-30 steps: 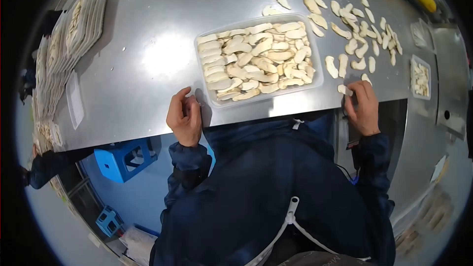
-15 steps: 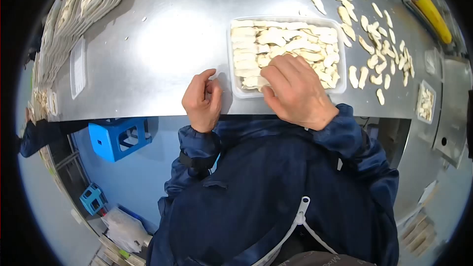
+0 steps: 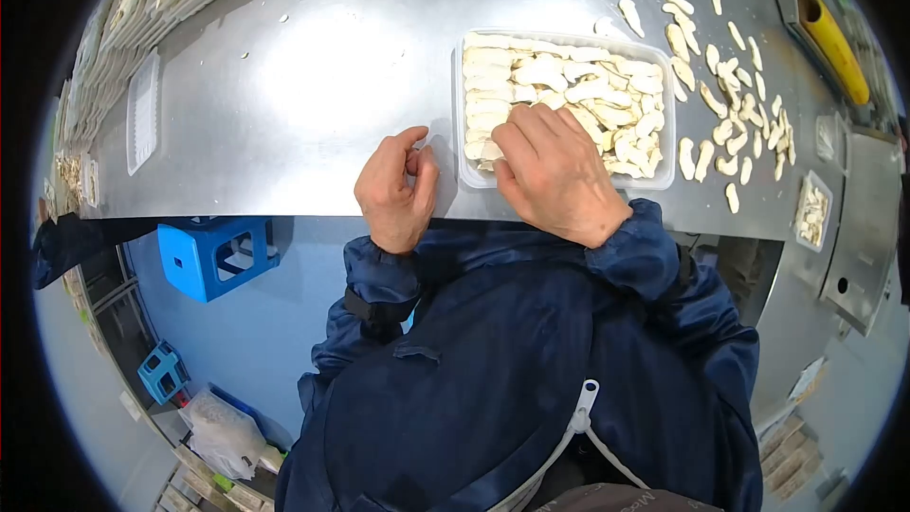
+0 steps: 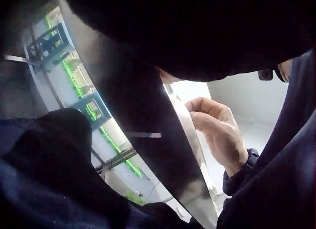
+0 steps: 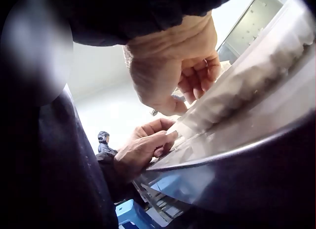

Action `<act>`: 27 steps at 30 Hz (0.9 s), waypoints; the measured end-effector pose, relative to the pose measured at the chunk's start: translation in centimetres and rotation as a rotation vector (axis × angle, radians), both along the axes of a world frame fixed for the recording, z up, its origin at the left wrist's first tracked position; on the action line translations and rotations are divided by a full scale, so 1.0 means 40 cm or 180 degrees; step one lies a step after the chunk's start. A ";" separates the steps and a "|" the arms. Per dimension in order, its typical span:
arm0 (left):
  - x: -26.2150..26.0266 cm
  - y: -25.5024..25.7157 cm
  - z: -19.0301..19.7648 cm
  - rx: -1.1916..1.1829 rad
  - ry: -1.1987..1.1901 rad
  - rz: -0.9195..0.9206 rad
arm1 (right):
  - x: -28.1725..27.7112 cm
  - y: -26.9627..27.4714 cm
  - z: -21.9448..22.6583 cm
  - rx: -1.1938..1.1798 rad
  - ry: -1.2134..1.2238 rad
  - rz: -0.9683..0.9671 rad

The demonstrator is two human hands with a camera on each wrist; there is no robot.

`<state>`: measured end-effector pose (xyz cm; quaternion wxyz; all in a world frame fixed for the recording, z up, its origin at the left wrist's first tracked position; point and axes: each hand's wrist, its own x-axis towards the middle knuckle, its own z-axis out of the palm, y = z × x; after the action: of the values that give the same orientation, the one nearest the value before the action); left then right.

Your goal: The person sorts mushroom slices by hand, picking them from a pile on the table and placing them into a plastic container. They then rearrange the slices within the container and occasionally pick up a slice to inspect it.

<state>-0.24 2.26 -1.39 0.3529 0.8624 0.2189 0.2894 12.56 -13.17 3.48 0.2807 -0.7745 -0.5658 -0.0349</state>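
A clear plastic tray (image 3: 675,137) full of pale mushroom slices (image 3: 607,95) lies near the table's front edge. Along its left side the slices form a neat column; elsewhere they overlap loosely. My right hand (image 3: 561,171) is over the tray's near left part, fingers bent down to the slices. In the right wrist view, its thumb and fingers pinch a mushroom slice (image 5: 178,96), mostly hidden by the hand. My left hand (image 3: 396,192) rests at the table edge left of the tray, fingers loosely curled with nothing in them.
Loose mushroom slices (image 3: 735,104) are scattered right of the tray. Stacked filled trays (image 3: 142,28) and a white tray (image 3: 143,114) stand at the left. A small tray of pieces (image 3: 812,213) and a yellow tube (image 3: 832,47) are at the right. A blue stool (image 3: 204,261) stands below.
My right hand has moved left from the loose slices to the tray, carrying a mushroom slice. Over the last half second it stays there. The left hand keeps its loose curl beside the tray.
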 end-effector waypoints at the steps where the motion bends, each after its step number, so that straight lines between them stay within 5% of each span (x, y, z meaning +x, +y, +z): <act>1: 0.000 0.000 0.001 0.0002 -0.0009 -0.0001 | 0.000 0.001 0.001 -0.0034 0.0000 -0.0005; 8: -0.009 -0.001 0.003 -0.0142 -0.0029 -0.0105 | 0.001 -0.015 0.043 0.0162 0.0176 -0.0169; 12: -0.025 0.002 -0.023 -0.0509 0.0089 -0.0132 | 0.075 -0.160 0.110 0.0514 0.0027 -0.0793; 17: -0.013 -0.005 -0.025 -0.0513 0.0106 -0.0067 | 0.202 -0.519 0.125 0.0477 0.0045 -0.2936; 20: -0.013 -0.007 -0.021 -0.0365 0.0099 -0.0039 | 0.209 -0.693 0.096 -0.0994 0.0285 -0.3542; 27: -0.015 0.002 -0.024 -0.0084 0.0210 -0.0069 | 0.175 -0.710 -0.002 -0.0539 0.0942 -0.3592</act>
<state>-0.84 2.36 -2.37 0.3599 0.8691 0.2248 0.2541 19.55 -41.56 3.41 0.2318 -0.9722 -0.0218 -0.0251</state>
